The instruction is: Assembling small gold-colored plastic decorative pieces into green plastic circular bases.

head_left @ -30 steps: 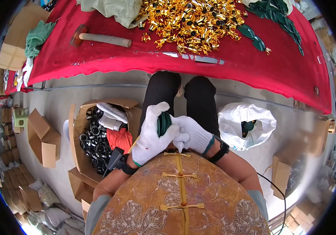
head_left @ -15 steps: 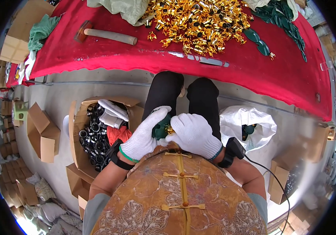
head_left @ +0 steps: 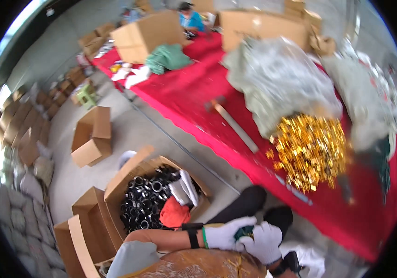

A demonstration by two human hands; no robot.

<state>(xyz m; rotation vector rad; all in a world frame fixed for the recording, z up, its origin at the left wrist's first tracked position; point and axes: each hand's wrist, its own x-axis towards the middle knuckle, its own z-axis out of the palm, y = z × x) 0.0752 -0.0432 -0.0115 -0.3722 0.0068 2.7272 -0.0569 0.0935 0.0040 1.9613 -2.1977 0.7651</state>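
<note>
One red-draped tabletop (head_left: pixel 170 92) runs diagonally before me. An open carton (head_left: pixel 130 170) of black rings (head_left: pixel 138 204) stands at my left; a gold heap (head_left: pixel 312 153) and a hammer (head_left: pixel 236 127) rest on the red. My gloved right hand (head_left: pixel 264 241), its grip unclear, meets my left hand (head_left: pixel 226 234), whose fingers grasp a dark green piece (head_left: pixel 244 232) between them.

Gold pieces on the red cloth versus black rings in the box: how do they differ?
The gold pieces are bright and yellowish; the black rings are dark. The gold pieces lie on the red cloth; the black rings sit in an open cardboard box. Individually, the gold pieces look smaller than the black rings. Both are loose heaps.
</note>
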